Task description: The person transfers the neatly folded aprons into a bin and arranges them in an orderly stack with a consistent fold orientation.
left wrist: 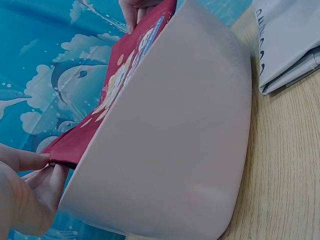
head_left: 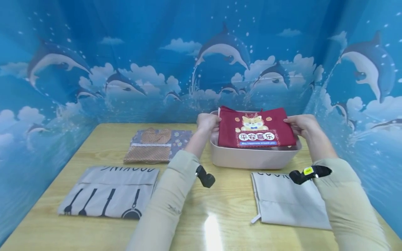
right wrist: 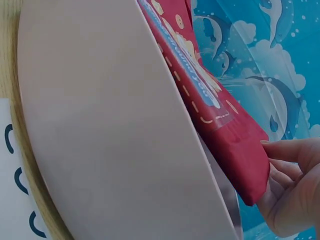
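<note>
A folded dark red apron [head_left: 255, 127] with a cartoon animal and lettering on its front lies tilted at the mouth of a pale bin [head_left: 254, 157]. My left hand [head_left: 208, 122] pinches its left edge between thumb and fingers, and my right hand [head_left: 300, 124] pinches the right edge. In the left wrist view the left thumb presses on the corner of the red cloth [left wrist: 75, 145], with fingers beneath. The right wrist view has the lower part of the apron [right wrist: 240, 160] just inside the bin's rim, the right thumb on top of it. The bin's inside is mostly hidden.
On the wooden table [head_left: 226, 205], a folded grey apron with utensil prints [head_left: 110, 191] lies front left, and another folded grey one [head_left: 289, 202] front right, under my right forearm. Behind the left one is a folded brown-and-blue floral apron [head_left: 157, 144]. Dolphin-print curtains [head_left: 150, 42] surround the table.
</note>
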`<action>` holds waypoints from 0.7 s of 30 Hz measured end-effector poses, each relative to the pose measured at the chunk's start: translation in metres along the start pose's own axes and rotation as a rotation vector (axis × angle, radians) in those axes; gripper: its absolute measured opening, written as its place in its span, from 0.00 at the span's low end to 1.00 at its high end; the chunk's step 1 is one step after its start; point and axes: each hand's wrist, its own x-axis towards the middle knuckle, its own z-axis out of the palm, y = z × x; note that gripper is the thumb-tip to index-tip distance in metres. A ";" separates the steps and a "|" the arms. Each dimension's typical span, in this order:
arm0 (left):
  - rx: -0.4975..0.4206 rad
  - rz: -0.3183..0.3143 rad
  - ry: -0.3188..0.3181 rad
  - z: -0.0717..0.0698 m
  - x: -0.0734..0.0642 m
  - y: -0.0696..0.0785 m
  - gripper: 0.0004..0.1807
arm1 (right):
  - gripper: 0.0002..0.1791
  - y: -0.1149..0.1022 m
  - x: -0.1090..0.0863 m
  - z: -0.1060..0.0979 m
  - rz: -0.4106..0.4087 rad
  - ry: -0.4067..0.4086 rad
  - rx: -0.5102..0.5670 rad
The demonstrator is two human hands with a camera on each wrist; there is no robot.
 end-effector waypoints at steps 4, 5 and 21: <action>0.056 -0.018 0.016 0.001 0.002 0.000 0.11 | 0.28 0.000 0.002 0.003 -0.005 0.015 -0.040; 0.063 -0.017 0.013 0.001 0.003 0.001 0.10 | 0.28 0.000 0.002 0.003 -0.007 0.018 -0.045; 0.297 0.124 -0.052 -0.013 -0.006 0.012 0.14 | 0.26 0.007 -0.006 -0.001 -0.192 -0.065 -0.078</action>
